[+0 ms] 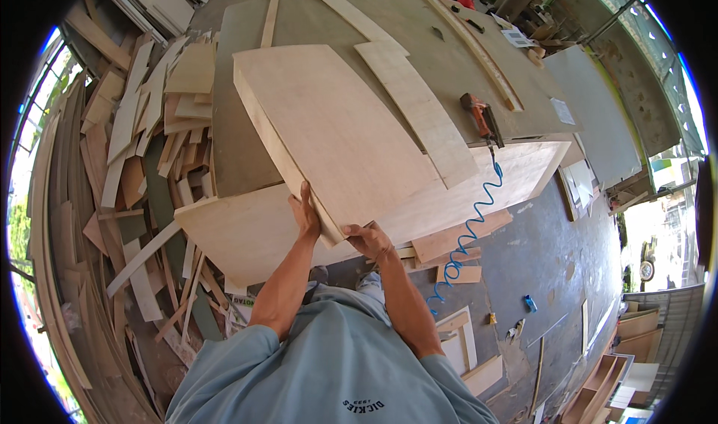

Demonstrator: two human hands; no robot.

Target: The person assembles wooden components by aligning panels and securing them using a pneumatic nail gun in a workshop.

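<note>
A large pale plywood panel (329, 117) with a deep side edge lies tilted across the worktable, its near corner jutting toward me. Whether it is hollow underneath cannot be seen. My left hand (305, 214) grips its left side close to that corner, fingers up along the edge. At the near end my right hand (370, 240) is closed round the corner, with part of the fingers hidden beneath. Right of the panel lies a long plywood strip (419, 110). An orange and black nail gun (479, 117) rests farther right, joined to a coiled blue air hose (473, 226).
The worktable (247, 147) has a pale board front (232, 233) facing me. Another strip (363, 20) and a long narrow batten (479, 54) lie on top. Offcuts (187, 117) pile up at the left. Boards (456, 244) and a blue object (530, 303) lie on the floor at right.
</note>
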